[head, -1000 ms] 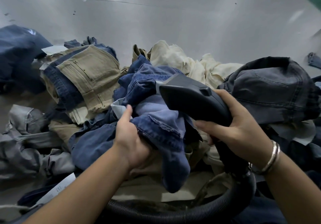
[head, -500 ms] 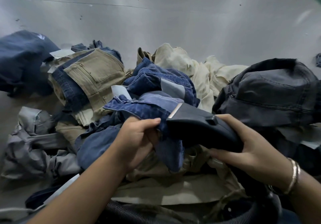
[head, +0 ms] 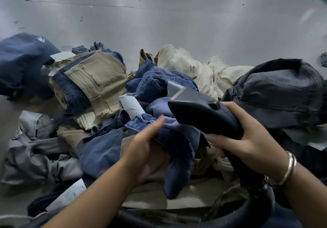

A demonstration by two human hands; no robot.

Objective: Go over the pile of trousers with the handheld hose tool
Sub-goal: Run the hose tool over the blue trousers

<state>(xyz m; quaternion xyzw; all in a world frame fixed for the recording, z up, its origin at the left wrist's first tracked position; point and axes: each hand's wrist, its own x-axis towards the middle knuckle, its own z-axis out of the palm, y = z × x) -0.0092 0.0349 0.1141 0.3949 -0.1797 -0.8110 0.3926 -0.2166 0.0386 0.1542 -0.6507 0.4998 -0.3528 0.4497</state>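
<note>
Atop the pile of trousers (head: 109, 139), the black hose tool (head: 203, 114) lies with its flat nozzle against the blue trousers (head: 159, 86) at the pile's centre. Right hand (head: 247, 139), bangle (head: 290, 167) at the wrist, grips the tool's handle. Left hand (head: 146, 150) holds a fold of the same blue cloth just left of the tool; its fingertips are blurred, so the grasp appears loose. Ribbed hose (head: 177, 219) curves beneath the tool. Khaki trousers (head: 99, 79) lie to the tool's upper left, dark grey trousers (head: 283, 93) to its right.
</note>
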